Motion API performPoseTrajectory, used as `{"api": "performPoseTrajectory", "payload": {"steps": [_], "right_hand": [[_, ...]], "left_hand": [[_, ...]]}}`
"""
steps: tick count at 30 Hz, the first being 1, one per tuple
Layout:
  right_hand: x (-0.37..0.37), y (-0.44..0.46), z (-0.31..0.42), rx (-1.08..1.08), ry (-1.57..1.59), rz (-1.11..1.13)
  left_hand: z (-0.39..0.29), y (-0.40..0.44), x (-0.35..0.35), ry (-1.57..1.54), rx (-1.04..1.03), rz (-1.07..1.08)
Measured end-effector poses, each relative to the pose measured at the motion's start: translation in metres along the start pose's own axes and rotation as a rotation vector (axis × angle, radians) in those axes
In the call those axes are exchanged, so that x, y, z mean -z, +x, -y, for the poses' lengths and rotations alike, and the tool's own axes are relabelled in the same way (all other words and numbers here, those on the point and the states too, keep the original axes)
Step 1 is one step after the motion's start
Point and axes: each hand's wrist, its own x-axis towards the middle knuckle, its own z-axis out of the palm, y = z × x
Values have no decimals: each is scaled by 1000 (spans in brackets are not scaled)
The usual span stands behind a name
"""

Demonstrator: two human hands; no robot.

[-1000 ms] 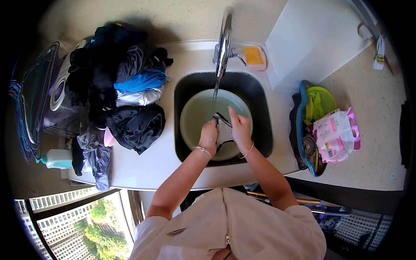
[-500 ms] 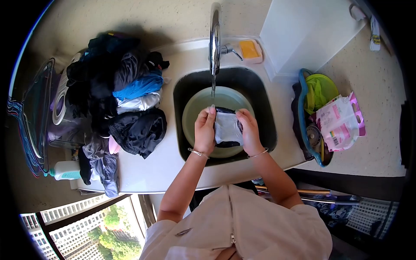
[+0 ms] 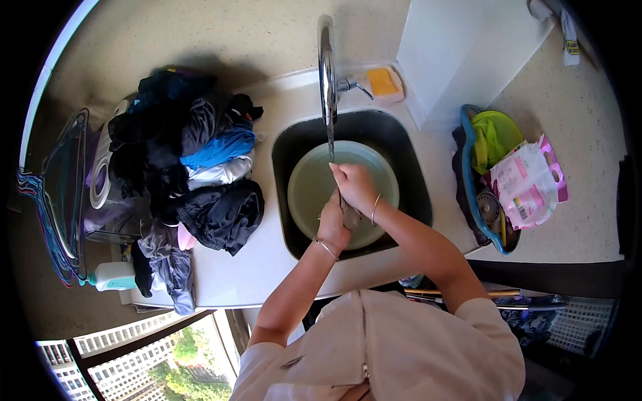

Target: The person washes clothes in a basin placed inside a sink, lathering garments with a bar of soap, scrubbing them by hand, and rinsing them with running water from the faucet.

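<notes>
Over the pale basin (image 3: 306, 194), a greyish cloth (image 3: 350, 218) sits mostly hidden between the hands: the left hand (image 3: 333, 222) curled round it, the right hand (image 3: 358, 185) closed on it just beyond. A firm grip, kept within the rim, should contain drips; water (image 3: 330, 142) runs from the faucet (image 3: 327, 83) near the right fingertips (image 3: 336, 170).

tap (image 3: 327, 83): glossy metal | basin (image 3: 293, 187): smooth plastic | held item (image 3: 351, 218): cloth | clothes pile (image 3: 224, 208): matt cloth
</notes>
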Motion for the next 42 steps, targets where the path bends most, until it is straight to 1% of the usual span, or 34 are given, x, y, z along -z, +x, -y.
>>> {"api": "performPoseTrajectory", "payload": {"steps": [1,2,3,4,5,6,7,8,9,11,12,13,15,16,17,18,19,20,21,23,24,25,27,28,29,30,31,33,34,36,37,39,40,42], "right_hand": [[3,4,-5,-77,52,28],[-14,-5,-25,-70,52,15],[-45,-26,-61,307,-178,-196],[-63,-41,-82,671,-406,-398],[-46,-34,-63,661,-406,-393],[-13,-14,-21,280,-168,-226],[6,-2,2,-93,71,-62],[7,-4,3,-66,4,-75],[4,-19,12,69,-12,-107],[-6,-50,28,442,-45,-237],[1,-49,24,342,-86,-139],[10,-38,18,260,-177,-112],[7,-7,-4,-162,-20,-102],[8,-15,1,25,-98,-170],[10,-26,10,222,-182,-241],[10,-41,20,369,-176,-211],[13,-45,25,407,-194,-210],[15,-39,21,400,-204,-247],[19,-28,15,394,-212,-283],[23,-12,-5,67,36,-239],[31,-10,-15,160,137,-298],[39,-15,-15,161,140,-304],[49,-33,-9,-302,573,-312],[45,-36,-13,-309,575,-308],[38,-40,-19,-407,858,-319],[33,-42,-23,-500,1143,-330],[35,-44,-16,-504,1147,-335],[45,-44,6,-712,1347,-263],[47,-44,10,-717,1353,-261],[49,-46,14,-797,1501,-45],[47,-48,6,-803,1505,-44],[43,-48,-14,-847,1504,263],[45,-43,-11,-850,1505,265],[50,-39,4,-888,1499,146]], "left_hand": [[5,6,4,-8,18,40],[-5,2,2,51,19,9],[-2,57,62,-130,33,830],[-2,59,61,-181,30,876],[0,57,61,-235,33,913],[-2,25,25,-116,21,443],[-7,-5,-13,9,4,-19],[-5,4,-1,51,23,-5],[-9,11,11,60,23,-3],[-24,25,16,-52,70,303],[-18,24,17,-46,46,289],[-12,22,17,-32,26,275],[-4,6,-8,-15,49,23],[-6,5,-7,49,86,-43],[-6,13,0,58,86,-30],[-1,25,15,93,-46,86],[3,31,27,124,-172,187],[-7,16,12,-74,-7,361],[-6,1,-12,-29,-4,72],[-20,-8,-22,10,59,159],[-23,-12,-21,-11,56,189],[-26,-14,-26,-5,55,191],[-27,-18,-36,126,-211,216],[-28,-19,-36,164,-232,250],[-28,-21,-38,165,-227,244],[-27,-22,-40,171,-271,259],[-27,-23,-41,178,-313,275],[-28,-20,-38,189,-332,274],[-29,-20,-37,184,-356,281],[-31,-20,-34,181,-378,280],[-32,-19,-32,185,-388,294],[-34,-18,-32,192,-399,309],[-34,-18,-34,217,-411,307],[-32,-22,-31,233,-420,279]]}}
